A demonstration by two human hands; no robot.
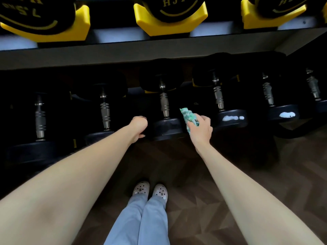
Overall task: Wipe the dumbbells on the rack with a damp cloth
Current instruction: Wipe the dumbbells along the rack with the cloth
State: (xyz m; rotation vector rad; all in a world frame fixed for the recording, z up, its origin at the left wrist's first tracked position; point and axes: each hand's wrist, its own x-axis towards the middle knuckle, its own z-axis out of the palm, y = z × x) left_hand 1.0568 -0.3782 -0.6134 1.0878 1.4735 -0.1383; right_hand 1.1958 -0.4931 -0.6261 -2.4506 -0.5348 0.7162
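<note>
2 bare forearms [79, 165] are reaching down to the rack [123, 53]. The left hand [138, 126] is curling round the near head of the middle dumbbell [168, 129], probably steadying it. The right hand [201, 129] is pinching the bunched green cloth [189, 117] against that head's right side, likely wiping there.

Dark brown wood-look floor [200, 206], planks laid in an angled, chevron-like pattern. Dim light overall. Deep shadow at floor's far edge, lighter patches lower right.
</note>
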